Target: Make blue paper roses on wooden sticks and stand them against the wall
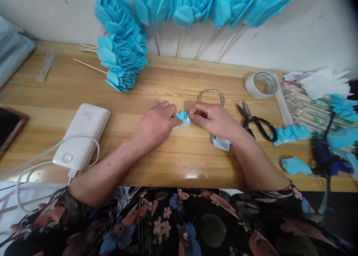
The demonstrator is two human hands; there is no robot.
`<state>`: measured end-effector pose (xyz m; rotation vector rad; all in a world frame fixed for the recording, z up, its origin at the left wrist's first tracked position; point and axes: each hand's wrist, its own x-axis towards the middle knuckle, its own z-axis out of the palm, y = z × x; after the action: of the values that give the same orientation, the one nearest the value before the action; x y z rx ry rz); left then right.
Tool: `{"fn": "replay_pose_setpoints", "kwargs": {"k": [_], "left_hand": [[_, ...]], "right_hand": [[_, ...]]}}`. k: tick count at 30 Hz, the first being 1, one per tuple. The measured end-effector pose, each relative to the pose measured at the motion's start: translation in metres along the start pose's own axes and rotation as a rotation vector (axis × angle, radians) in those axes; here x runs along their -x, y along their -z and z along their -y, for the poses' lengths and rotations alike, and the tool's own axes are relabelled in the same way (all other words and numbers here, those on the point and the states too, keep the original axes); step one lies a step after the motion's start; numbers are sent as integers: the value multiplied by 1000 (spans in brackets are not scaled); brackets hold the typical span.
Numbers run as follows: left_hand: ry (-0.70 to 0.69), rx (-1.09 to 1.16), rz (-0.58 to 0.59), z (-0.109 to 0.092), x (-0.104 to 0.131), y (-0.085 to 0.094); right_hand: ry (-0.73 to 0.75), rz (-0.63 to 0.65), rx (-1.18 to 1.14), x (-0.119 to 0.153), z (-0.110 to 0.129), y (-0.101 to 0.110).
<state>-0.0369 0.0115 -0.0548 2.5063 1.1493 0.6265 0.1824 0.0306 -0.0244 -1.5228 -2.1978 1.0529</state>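
Note:
Between my two hands, low over the wooden table, is a small folded blue paper piece (183, 116). My left hand (156, 123) closes its thumb and fingers on the left side of it. The fingertips of my right hand (215, 118) are pinched together at its right edge, where a small whitish bit shows. Part of the piece is hidden by the fingers. Beside my right wrist lies a pale blue scrap (221, 143). A thin roll of tape (212, 91) sits just behind that hand, and black-handled scissors (258, 123) rest to its right.
Blue paper flowers (123, 47) on sticks lie at the back left, and several more lean on the wall. A wide tape roll (261, 85), a ruffled blue strip (292, 133) and bundled sticks (303, 103) are at right. At left are a white power bank (84, 131) with cable and a phone (9, 127).

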Motion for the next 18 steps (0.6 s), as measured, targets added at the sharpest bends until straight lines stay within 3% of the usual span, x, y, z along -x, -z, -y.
{"fn": "replay_pose_setpoints", "kwargs": {"k": [8, 18], "left_hand": [[-16, -130, 89, -3, -1, 5], [-38, -188, 99, -3, -1, 5]], "right_hand": [[-3, -2, 179, 0, 4, -4], [-18, -95, 327, 1, 4, -13]]}}
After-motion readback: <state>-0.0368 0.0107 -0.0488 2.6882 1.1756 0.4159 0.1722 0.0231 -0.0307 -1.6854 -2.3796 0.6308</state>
